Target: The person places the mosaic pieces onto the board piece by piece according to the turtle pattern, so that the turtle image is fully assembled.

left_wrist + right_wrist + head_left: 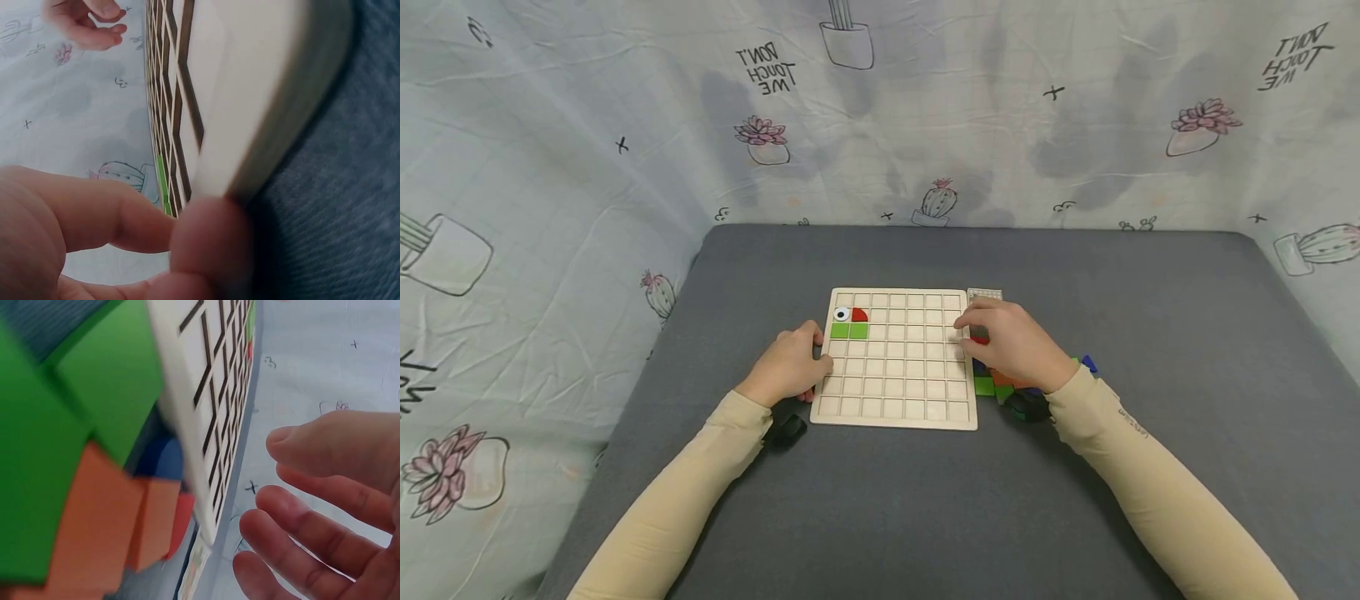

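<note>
A pale wooden grid board (895,417) lies on the grey table. My left hand (786,364) holds its left edge, with the thumb over the rim; in the left wrist view, blurred fingertips (211,240) press against the edge near a corner. My right hand (1011,337) hovers by the right edge, fingers loosely bent and apart, nothing between them in the right wrist view. Near the board's upper left are a white eye tile (841,314), a red quarter-round tile (860,315) and two green square tiles (849,331).
Right of the board, partly under my right hand, lies a pile of coloured blocks (984,387), green, orange, red and blue. A small printed card (985,293) lies by the upper right corner. Patterned cloth (887,125) hangs behind the table (887,517).
</note>
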`<state>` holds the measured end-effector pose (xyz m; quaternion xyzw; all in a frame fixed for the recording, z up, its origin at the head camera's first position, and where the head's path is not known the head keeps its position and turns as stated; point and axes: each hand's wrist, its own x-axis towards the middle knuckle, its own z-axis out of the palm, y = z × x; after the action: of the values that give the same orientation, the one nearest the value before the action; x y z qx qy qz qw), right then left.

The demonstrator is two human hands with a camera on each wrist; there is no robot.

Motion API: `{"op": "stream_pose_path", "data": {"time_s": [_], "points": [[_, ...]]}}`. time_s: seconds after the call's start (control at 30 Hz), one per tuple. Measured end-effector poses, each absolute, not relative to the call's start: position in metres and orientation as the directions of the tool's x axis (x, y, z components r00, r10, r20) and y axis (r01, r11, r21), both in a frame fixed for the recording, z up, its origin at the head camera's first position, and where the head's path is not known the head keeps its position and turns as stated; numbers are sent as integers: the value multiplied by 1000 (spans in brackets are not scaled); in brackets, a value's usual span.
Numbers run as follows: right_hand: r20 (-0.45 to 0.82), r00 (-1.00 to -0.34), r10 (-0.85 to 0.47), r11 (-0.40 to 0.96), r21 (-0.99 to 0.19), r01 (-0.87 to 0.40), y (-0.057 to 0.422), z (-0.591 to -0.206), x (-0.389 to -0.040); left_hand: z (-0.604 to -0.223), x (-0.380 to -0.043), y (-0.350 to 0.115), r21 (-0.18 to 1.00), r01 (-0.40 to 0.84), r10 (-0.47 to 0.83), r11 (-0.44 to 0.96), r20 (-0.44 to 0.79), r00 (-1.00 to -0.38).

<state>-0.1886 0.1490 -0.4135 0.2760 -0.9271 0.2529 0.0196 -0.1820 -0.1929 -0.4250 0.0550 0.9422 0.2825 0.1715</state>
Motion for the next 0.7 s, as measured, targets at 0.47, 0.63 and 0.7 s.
{"op": "stream_pose_path", "data": {"time_s": [0.47, 0.63, 0.7], "points": [[156, -852, -500, 730, -452, -512, 167, -419, -178, -425, -182, -195, 539, 20, 200, 842, -278, -939], [184, -832, -524, 710, -445, -546, 168, -419, -170, -424, -183, -196, 539, 14, 201, 842, -290, -936], [201, -821, -534, 702, -436, -563, 169, -421, -167, -423, -183, -195, 539, 9, 201, 842, -298, -933]]}}
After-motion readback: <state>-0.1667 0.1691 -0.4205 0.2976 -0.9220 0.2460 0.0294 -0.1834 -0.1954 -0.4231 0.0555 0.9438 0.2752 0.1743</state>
